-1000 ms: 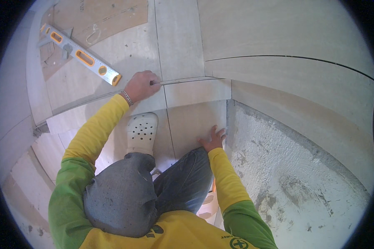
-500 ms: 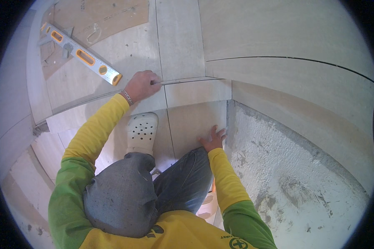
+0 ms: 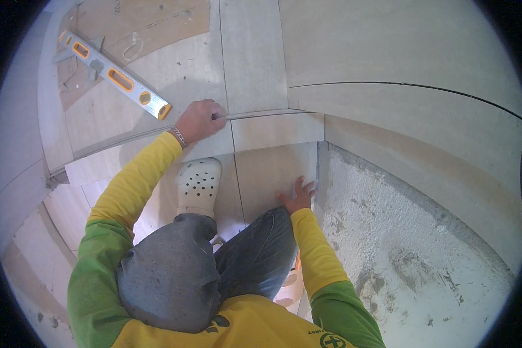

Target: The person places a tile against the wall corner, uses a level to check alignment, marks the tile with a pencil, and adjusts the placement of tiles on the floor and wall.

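Observation:
My left hand is closed at the front edge of the upper step, by the joint between two pale tiles. Its thumb and fingertips are pressed together at the narrow gap along that edge. Whatever they pinch is too small to make out. Lower down on the right, my right hand rests with fingers spread on a pale floor tile, near the tile's right end. Nothing shows in it. Both forearms are in yellow and green sleeves.
A spirit level with orange-rimmed openings lies on the upper tiles at the left, partly over brown cardboard. My foot in a white clog stands between my arms. To the right are a tiled wall and a rough whitish surface.

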### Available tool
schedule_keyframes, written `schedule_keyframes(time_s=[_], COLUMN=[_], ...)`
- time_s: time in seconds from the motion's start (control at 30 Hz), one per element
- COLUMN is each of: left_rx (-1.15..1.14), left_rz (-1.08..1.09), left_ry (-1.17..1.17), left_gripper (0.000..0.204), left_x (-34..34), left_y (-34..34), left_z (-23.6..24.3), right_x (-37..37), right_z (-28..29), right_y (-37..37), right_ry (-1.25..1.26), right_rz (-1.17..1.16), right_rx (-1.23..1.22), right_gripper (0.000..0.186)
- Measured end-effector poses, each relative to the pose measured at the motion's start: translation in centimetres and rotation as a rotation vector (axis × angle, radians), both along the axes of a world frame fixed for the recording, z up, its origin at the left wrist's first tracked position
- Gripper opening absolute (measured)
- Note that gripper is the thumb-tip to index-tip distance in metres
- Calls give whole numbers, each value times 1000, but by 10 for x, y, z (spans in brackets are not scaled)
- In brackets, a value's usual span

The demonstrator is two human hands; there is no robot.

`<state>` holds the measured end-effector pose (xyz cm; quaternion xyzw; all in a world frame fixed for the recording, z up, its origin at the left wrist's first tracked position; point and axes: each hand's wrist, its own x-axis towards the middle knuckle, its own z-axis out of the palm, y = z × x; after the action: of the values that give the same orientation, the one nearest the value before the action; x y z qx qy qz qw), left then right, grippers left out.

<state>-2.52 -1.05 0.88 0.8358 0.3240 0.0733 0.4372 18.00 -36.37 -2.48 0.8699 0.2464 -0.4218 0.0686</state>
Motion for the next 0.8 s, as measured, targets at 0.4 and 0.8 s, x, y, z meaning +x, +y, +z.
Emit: schedule_keyframes(time_s=[0.4, 0.8], left_rx=[-4, 16], left_rz=[12, 10], left_ry=[9, -5], left_gripper=[16, 15], left_x=[0, 0], left_y=[0, -1], left_z=[-2, -1], right_x=[1, -1], right_z=[-3, 3], right_y=[-3, 2], right_ry=[1, -36], right_rz=[-7, 31], right_rx=[14, -7], right_gripper=[115, 116])
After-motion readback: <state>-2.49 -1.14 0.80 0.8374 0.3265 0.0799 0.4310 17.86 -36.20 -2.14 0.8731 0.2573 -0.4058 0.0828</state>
